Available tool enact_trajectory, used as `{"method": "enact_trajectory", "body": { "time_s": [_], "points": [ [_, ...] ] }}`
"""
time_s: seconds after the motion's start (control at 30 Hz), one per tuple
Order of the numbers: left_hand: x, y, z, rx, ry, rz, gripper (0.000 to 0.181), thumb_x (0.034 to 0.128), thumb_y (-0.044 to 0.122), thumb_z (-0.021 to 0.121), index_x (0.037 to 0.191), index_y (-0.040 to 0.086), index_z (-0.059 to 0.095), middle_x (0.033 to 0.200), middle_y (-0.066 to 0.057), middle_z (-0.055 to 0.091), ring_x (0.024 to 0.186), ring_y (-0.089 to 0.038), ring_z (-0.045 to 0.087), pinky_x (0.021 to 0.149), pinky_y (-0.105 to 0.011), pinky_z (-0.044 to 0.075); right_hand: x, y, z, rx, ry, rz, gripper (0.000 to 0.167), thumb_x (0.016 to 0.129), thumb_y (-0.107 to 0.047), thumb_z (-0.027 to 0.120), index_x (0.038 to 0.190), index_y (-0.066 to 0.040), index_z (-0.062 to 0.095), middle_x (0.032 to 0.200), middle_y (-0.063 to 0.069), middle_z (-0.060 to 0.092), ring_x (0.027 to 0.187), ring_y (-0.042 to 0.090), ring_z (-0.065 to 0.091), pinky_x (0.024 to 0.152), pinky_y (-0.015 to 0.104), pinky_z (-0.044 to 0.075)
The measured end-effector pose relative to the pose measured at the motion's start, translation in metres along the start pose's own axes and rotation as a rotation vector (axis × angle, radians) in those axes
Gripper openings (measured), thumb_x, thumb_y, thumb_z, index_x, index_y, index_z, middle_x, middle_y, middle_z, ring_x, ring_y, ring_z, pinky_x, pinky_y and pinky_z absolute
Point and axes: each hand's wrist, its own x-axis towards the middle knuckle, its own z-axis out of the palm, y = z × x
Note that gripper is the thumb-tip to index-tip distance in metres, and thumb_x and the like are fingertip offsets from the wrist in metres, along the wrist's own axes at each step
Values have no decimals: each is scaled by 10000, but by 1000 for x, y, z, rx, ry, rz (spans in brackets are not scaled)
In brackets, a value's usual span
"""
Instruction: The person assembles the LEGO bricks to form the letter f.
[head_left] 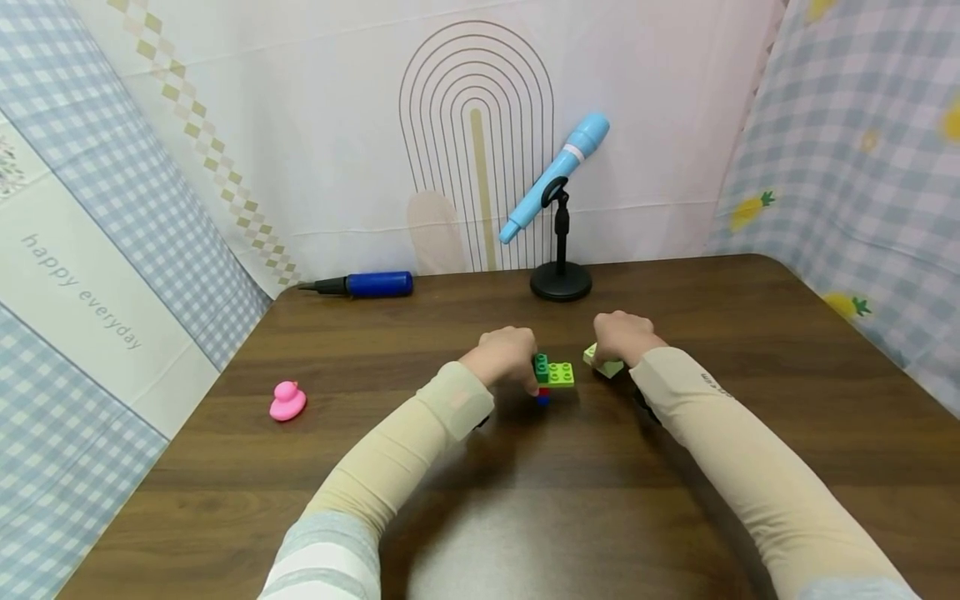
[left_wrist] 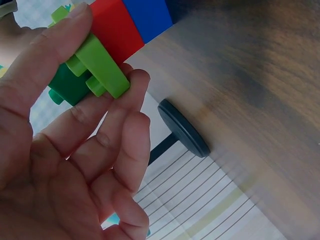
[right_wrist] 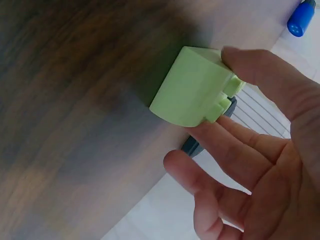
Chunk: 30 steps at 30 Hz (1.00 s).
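**Over the table [head_left: 480,533]: stack [head_left: 546,377] in one hand, pale brick [right_wrist: 190,87] in the other**

Left hand [head_left: 506,358]: thumb and fingertips closed in on the upper part of the stack, remaining fingers loosely bent. Stack is upright: blue brick [left_wrist: 150,20] lowest, red brick [left_wrist: 117,30] on it, then lime brick [left_wrist: 107,67] and dark green brick [left_wrist: 72,86] up top. Lime sticks out toward the right hand [head_left: 624,335].

Right hand: pinching the pale brick between thumb and fingertips, narrow gap, the rest half curled and free. One side of that brick is rounded; studs face the palm side in the wrist view.

Position: stack and pale brick are near each other but apart, around the middle of the table. Can't really tell whether either bottom touches the wood; shadow and angle hide it.

Surroundings: light blue mic [head_left: 555,175] tilted in a black stand [head_left: 561,282] at the back edge. Blue tube [head_left: 380,284] with tapered black end lies back left. Pink duck [head_left: 287,402] sits near the left edge.
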Motion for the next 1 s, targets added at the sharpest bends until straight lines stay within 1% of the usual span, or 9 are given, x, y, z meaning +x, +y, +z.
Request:
{"method": "enact_trajectory", "body": {
  "time_s": [0.1, 0.27, 0.37, 0.47, 0.53, 0.8, 1.0],
  "points": [
    [0, 0, 0, 0, 3, -4, 228, 635, 331, 764, 702, 167, 620, 697, 52, 570, 663, -126, 497, 573, -309, 377, -2, 0, 1, 3, -2, -18, 244, 662, -220, 711, 793, -70, 569, 778, 77, 532, 726, 241, 486, 586, 430, 375],
    [1, 0, 0, 1, 3, -7, 234, 633, 329, 765, 713, 167, 616, 707, 53, 571, 668, -126, 498, 572, -306, 379, -5, 2, 4, 2, 2, -56, 232, 684, -220, 694, 793, -75, 550, 750, 60, 518, 690, 224, 466, 560, 407, 360],
    [1, 0, 1, 0, 3, -8, 236, 632, 328, 766, 719, 167, 616, 713, 53, 572, 671, -127, 498, 572, -306, 379, -7, 4, 5, 1, 21, -89, 270, 685, -220, 686, 872, -62, 571, 776, 52, 532, 688, 213, 472, 547, 395, 361],
    [1, 0, 1, -6, 1, -11, 237, 633, 326, 766, 722, 167, 615, 716, 53, 570, 674, -128, 496, 578, -308, 375, -8, 4, 4, 18, 44, -121, 361, 687, -223, 683, 986, -49, 580, 824, 51, 548, 701, 211, 484, 541, 385, 367],
    [1, 0, 0, -5, 1, -11, 236, 632, 327, 767, 720, 167, 616, 716, 52, 570, 674, -130, 496, 579, -310, 375, -9, 3, 3, 27, 59, -138, 387, 692, -224, 679, 1020, -47, 577, 828, 48, 551, 700, 207, 486, 536, 370, 369],
    [2, 0, 1, 1, 14, -16, 232, 618, 333, 774, 680, 169, 622, 697, 56, 571, 673, -123, 497, 576, -312, 376, -14, -6, -4, 36, 83, -187, 385, 709, -223, 668, 1034, -46, 561, 811, 39, 537, 696, 200, 475, 538, 337, 370],
    [3, 0, 1, 2, 10, -13, 245, 613, 339, 776, 693, 166, 621, 692, 55, 573, 664, -120, 502, 569, -308, 381, -18, -11, -10, 61, 109, -223, 373, 700, -213, 653, 1025, -56, 561, 794, 35, 536, 679, 196, 481, 523, 322, 378]
  ]
}}
